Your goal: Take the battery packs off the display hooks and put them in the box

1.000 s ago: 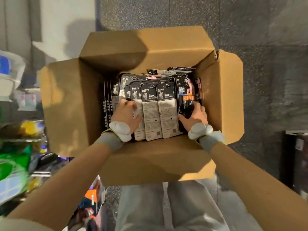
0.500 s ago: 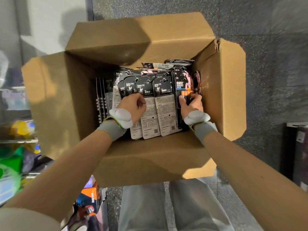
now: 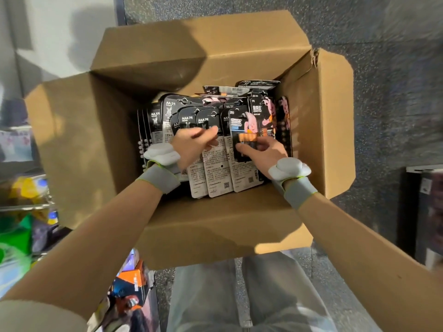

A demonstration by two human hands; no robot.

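The pink-bunny pack (image 3: 248,130) is pinched by the right hand (image 3: 262,149), and the left hand (image 3: 194,142) is kept loosely curled on nothing. If it's dropped in crooked, the leaning AAA packs (image 3: 215,168) could get knocked flat tbh.

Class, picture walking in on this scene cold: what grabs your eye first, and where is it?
The open cardboard box fills the middle, crammed with black battery packs. Towards its right side, the right hand holds a pack with a pink rabbit on top of the row, while the left hand lies over the AAA packs beside it.
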